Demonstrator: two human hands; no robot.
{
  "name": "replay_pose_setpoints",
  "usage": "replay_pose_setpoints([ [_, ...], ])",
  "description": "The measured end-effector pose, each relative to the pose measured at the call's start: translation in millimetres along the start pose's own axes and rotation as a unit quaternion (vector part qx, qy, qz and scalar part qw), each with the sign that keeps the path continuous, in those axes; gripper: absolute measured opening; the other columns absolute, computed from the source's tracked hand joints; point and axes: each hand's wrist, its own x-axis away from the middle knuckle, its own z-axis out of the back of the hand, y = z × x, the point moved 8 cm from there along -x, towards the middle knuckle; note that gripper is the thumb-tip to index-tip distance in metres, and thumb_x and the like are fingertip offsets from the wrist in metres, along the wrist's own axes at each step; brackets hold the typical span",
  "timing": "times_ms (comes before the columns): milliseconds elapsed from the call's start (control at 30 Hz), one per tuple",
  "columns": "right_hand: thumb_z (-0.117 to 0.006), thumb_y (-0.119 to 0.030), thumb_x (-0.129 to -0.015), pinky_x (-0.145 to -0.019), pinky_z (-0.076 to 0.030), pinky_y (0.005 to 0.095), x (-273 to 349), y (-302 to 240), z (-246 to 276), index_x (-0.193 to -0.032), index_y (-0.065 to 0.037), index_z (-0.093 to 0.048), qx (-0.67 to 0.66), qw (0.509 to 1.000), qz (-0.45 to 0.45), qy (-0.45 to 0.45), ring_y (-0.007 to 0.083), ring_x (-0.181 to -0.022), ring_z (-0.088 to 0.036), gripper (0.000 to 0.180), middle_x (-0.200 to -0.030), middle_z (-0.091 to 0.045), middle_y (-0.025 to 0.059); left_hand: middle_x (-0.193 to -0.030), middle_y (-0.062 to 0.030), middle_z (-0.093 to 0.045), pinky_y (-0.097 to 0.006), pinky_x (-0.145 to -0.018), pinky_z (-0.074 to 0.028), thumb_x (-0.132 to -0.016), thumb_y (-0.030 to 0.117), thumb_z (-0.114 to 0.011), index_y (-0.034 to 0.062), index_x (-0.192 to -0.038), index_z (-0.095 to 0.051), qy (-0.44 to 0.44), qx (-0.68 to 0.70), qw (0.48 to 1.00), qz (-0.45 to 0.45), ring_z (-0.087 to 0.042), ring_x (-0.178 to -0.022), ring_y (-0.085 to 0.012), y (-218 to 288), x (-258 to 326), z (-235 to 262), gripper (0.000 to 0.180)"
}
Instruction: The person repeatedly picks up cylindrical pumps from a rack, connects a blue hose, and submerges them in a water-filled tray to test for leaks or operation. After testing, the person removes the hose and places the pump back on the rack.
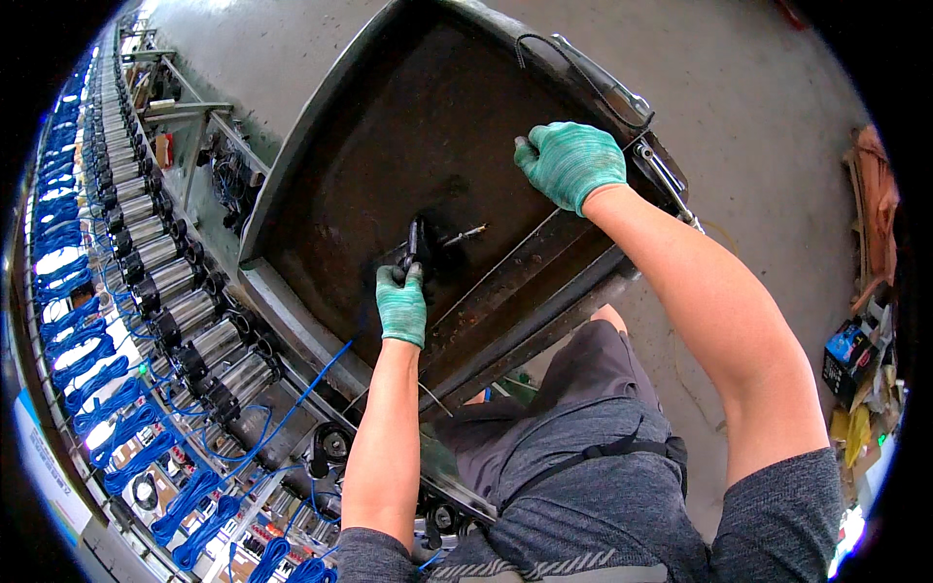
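My left hand [400, 303], in a green knit glove, grips a black hand tool [418, 239] over the dark tray. From the tool a thin metal rod [465, 234] points right; its exact kind is unclear. A blue line [326, 374] runs from near this hand to the lower left. My right hand [573, 165], in a matching glove, is closed above the tray's right part; whatever its curled fingers may hold is hidden. Beneath both hands lies the wide metal tray [369, 126], its bottom brown and oily.
Metal wrenches [607, 76] and a ratchet-like tool [666, 180] lie along the tray's right rim, beside a black cord [583, 78]. Leftward curves a roller conveyor [175, 282] with blue cable bundles [73, 321]. Boxes [855, 355] and cardboard [873, 219] stand far right.
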Motion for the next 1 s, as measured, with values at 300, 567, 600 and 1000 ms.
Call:
replay_pose_setpoints([
  [300,-0.046,-0.044,-0.104,-0.082,-0.058,0.0498,-1,0,0,-0.095,-0.012,-0.078,0.003,1.000,0.000,-0.008,0.0365,-0.092,-0.073,0.046,-0.097,-0.076,0.0157,-0.076,-0.0003,-0.052,-0.029,-0.051,-0.046,-0.096,0.012,-0.074,0.0083,-0.094,-0.049,0.012,-0.010,1.000,0.009,-0.049,-0.058,-0.0114,2,-1,0,0.025],
  [567,-0.046,-0.044,-0.104,-0.082,-0.058,0.0500,-1,-1,2,-0.095,-0.013,-0.078,0.006,1.000,0.002,-0.004,0.0365,-0.093,-0.073,0.046,-0.097,-0.076,0.0155,-0.077,-0.0016,-0.054,-0.030,-0.048,-0.050,-0.098,0.016,-0.072,0.0072,-0.097,-0.049,0.040,-0.043,0.998,-0.035,-0.054,-0.059,-0.0114,12,0,3,0.025],
  [600,-0.046,-0.044,-0.103,-0.083,-0.058,0.0501,0,-1,1,-0.096,-0.012,-0.077,0.004,1.000,0.005,-0.004,0.0366,-0.093,-0.073,0.046,-0.097,-0.076,0.0154,-0.077,-0.0014,-0.054,-0.030,-0.048,-0.050,-0.098,0.016,-0.072,0.0071,-0.097,-0.049,0.039,-0.045,0.998,-0.033,-0.054,-0.060,-0.0111,11,2,8,0.025],
  [1000,-0.049,-0.051,-0.103,-0.087,-0.055,0.0509,13,-6,14,-0.108,-0.011,-0.071,-0.030,0.999,0.020,0.011,0.0396,-0.098,-0.070,0.046,-0.106,-0.075,0.0162,-0.075,-0.0014,-0.051,-0.028,-0.044,-0.046,-0.099,0.014,-0.072,0.0079,-0.096,-0.047,0.074,0.051,0.993,-0.070,-0.054,-0.050,-0.0123,134,107,109,0.025],
])
